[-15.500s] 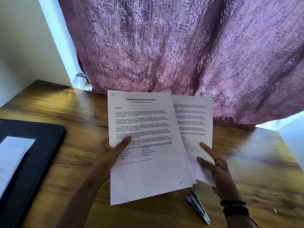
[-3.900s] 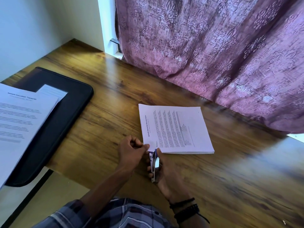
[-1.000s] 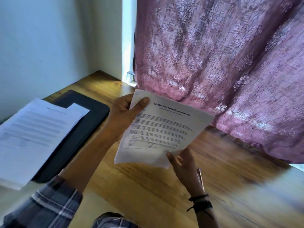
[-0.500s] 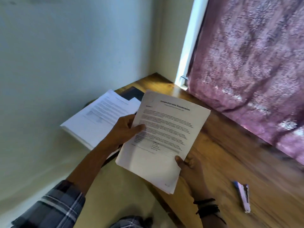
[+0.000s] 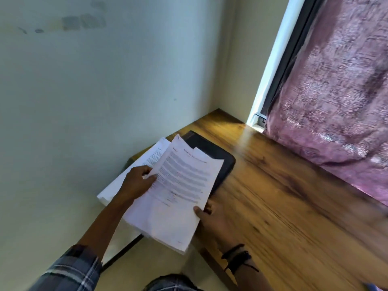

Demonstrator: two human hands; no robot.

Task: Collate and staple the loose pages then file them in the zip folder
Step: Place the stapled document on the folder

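A stack of printed white pages [image 5: 178, 190] hangs in the air over the table's left end, tilted, partly above the black zip folder [image 5: 222, 162]. My left hand [image 5: 136, 183] grips its left edge with the thumb on top. My right hand [image 5: 212, 217] holds the lower right edge, thumb on the sheet and fingers underneath. Another pile of white papers [image 5: 134, 171] lies on the folder's left side, jutting over the table edge. The stapler is out of the frame.
The wooden table [image 5: 294, 206] stretches to the right. A pale wall [image 5: 105, 91] rises close on the left. A purple patterned curtain [image 5: 336, 91] hangs over the far side by a window frame. My checked sleeve [image 5: 71, 269] shows at the bottom.
My view has swung further left and the stapler has dropped out of sight. The held stack has moved toward the black folder and the other paper pile; both hands keep their hold.
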